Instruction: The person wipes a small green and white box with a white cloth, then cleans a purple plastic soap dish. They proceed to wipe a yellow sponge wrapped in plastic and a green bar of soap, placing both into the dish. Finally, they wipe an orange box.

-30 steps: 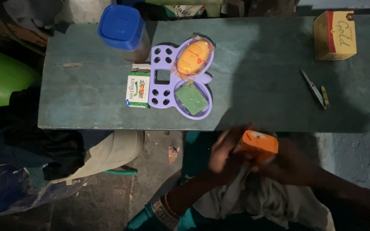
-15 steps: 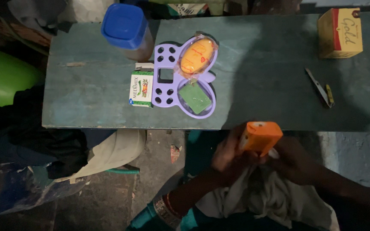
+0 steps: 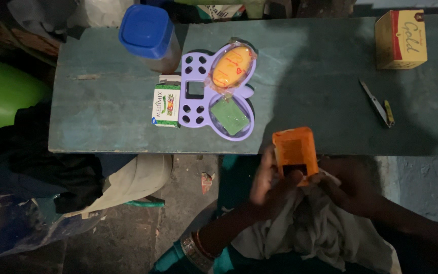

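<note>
Two hands work one item in the head view: the left hand (image 3: 272, 185) is closed around the lower edge of an orange box-like holder (image 3: 295, 151), held over the near edge of the table (image 3: 102, 127), while the right hand (image 3: 348, 190) is bunched around a pale cloth (image 3: 310, 223) just beneath it. Judged rigid, light, smooth plastic, likely slippery; best gripped across its flat side walls, thumb on the face.

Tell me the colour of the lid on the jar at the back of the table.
The lid is blue, on a clear jar; the head view shows it from above.
</note>
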